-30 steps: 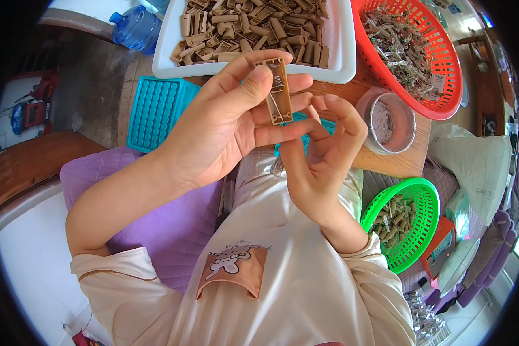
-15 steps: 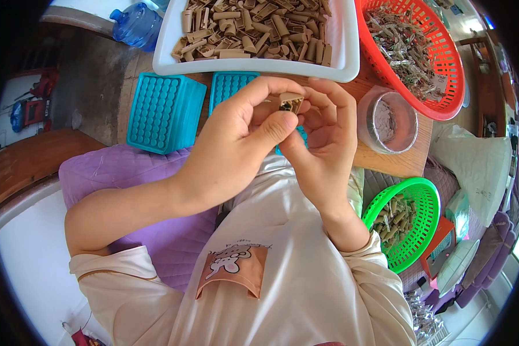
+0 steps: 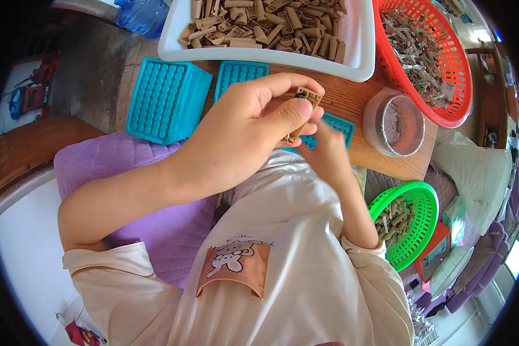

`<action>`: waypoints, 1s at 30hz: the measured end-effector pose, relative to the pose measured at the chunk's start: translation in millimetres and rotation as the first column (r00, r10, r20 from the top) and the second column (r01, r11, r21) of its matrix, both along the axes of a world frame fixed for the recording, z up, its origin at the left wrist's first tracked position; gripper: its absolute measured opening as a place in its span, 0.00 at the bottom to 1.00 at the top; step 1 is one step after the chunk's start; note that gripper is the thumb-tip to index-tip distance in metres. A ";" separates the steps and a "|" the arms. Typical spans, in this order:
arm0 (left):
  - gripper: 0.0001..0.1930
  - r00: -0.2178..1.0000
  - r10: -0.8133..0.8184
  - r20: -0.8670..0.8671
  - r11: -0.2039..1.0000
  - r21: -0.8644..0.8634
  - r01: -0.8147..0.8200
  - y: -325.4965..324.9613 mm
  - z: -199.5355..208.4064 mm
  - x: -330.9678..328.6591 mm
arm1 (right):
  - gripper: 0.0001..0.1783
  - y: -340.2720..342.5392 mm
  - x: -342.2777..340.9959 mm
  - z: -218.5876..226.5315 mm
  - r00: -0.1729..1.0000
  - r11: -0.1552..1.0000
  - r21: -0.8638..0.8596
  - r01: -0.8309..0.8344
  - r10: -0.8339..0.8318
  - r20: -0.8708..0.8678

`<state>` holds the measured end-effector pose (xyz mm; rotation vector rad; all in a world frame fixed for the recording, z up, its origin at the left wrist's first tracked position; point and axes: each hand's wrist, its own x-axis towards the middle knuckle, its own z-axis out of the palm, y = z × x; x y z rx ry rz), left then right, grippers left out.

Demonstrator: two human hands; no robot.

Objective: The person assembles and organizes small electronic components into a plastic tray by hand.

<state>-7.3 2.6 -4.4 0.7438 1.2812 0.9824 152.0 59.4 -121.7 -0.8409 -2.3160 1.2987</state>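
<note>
My left hand [image 3: 265, 124] is closed on a small tan plastic casing [image 3: 310, 97]. Its hollow inner face shows, with small details in it, and the thumb presses across its middle. Close beside it, lower right of the left fingertips, is my right hand [image 3: 330, 144], smeared by motion. Its fingers are partly hidden, so I cannot tell whether it holds anything. Under the right hand lies a teal tray with round cells [image 3: 341, 126]. A second teal tray [image 3: 242, 72] lies behind the left hand.
A white bin [image 3: 265, 55] of tan casings stands at the back. Stacked teal trays [image 3: 166, 98] are at left. To the right are a red basket [image 3: 464, 86], a clear round tub [image 3: 409, 138] with greyish contents, and a green basket [image 3: 427, 213] with small tan parts.
Both hands were together around the casing; my right hand has moved away, down toward the teal tray. My left hand has turned the casing. The whole view has shifted slightly.
</note>
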 end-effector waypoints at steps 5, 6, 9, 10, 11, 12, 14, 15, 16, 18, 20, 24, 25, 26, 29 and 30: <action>0.16 0.997 0.032 0.071 0.992 -0.123 -0.023 0.6 -0.7 -1.7 | 0.10 -22.9 -2.1 -38.4 0.995 0.944 0.328 -0.022 -0.011 0.096; 0.16 0.997 0.020 0.079 0.990 -0.142 -0.009 1.0 -0.5 -1.9 | 0.09 -22.0 -2.4 -41.9 0.991 0.940 0.337 -0.055 0.009 0.137; 0.17 0.994 -0.001 0.110 0.986 -0.168 0.019 1.5 1.5 -1.6 | 0.10 -19.3 -3.4 -41.9 0.989 0.951 0.303 -0.063 0.019 0.147; 0.17 0.994 -0.002 0.109 0.986 -0.166 0.020 1.7 1.6 -1.6 | 0.11 -17.8 -5.0 -38.3 0.993 0.965 0.259 -0.042 0.012 0.117; 0.17 0.993 -0.008 0.115 0.987 -0.158 0.026 1.9 1.3 -1.6 | 0.11 -15.7 -4.7 -30.6 0.993 0.965 0.261 -0.040 0.010 0.116; 0.17 0.993 -0.011 0.121 0.988 -0.150 0.029 1.5 0.5 -2.1 | 0.12 -12.5 -6.6 -14.0 0.996 0.993 0.072 0.090 -0.089 -0.014; 0.17 0.992 -0.013 0.123 0.991 -0.128 0.029 0.2 1.4 -1.4 | 0.16 -10.0 -4.2 -3.5 0.928 0.936 -0.273 0.222 -0.289 -0.237; 0.17 0.992 -0.020 0.126 0.994 -0.107 0.033 0.3 1.6 -0.7 | 0.16 -9.9 -3.5 6.5 0.926 0.935 -0.273 0.227 -0.294 -0.236; 0.17 0.992 -0.020 0.126 0.994 -0.107 0.033 -0.7 1.0 -0.2 | 0.16 -9.6 -4.5 25.0 0.866 0.928 -0.273 0.255 -0.344 -0.362; 0.17 0.995 -0.057 0.081 0.995 -0.074 0.063 -2.0 -1.6 0.4 | 0.16 -12.0 -7.7 44.4 0.785 0.918 -0.276 0.285 -0.389 -0.482; 0.18 0.998 -0.058 0.029 0.998 0.015 0.058 -0.7 -2.8 -0.4 | 0.16 -15.7 -12.3 51.8 0.649 0.930 -0.134 0.343 -0.338 -0.682; 0.19 0.995 -0.101 0.007 0.995 0.018 0.101 0.7 1.3 1.4 | 0.15 -15.8 -14.2 55.8 0.537 0.906 -0.165 0.389 -0.369 -0.759; 0.19 0.995 -0.100 0.008 0.995 0.017 0.099 -0.8 1.3 2.3 | 0.15 -11.8 -16.2 56.2 0.607 0.912 0.011 0.410 -0.264 -0.750; 0.19 0.993 -0.117 0.027 0.993 0.012 0.116 -2.8 1.3 3.3 | 0.15 -9.1 -17.7 55.9 0.676 0.891 0.188 0.413 -0.162 -0.719; 0.18 0.988 -0.152 -0.004 0.987 -0.051 0.152 -2.3 1.6 3.5 | 0.16 -10.1 -23.9 48.2 0.674 0.855 0.272 0.441 -0.115 -0.730; 0.18 0.992 -0.111 0.062 0.991 -0.071 0.115 -4.2 1.6 4.3 | 0.16 -11.5 -22.5 45.3 0.682 0.871 0.269 0.412 -0.099 -0.725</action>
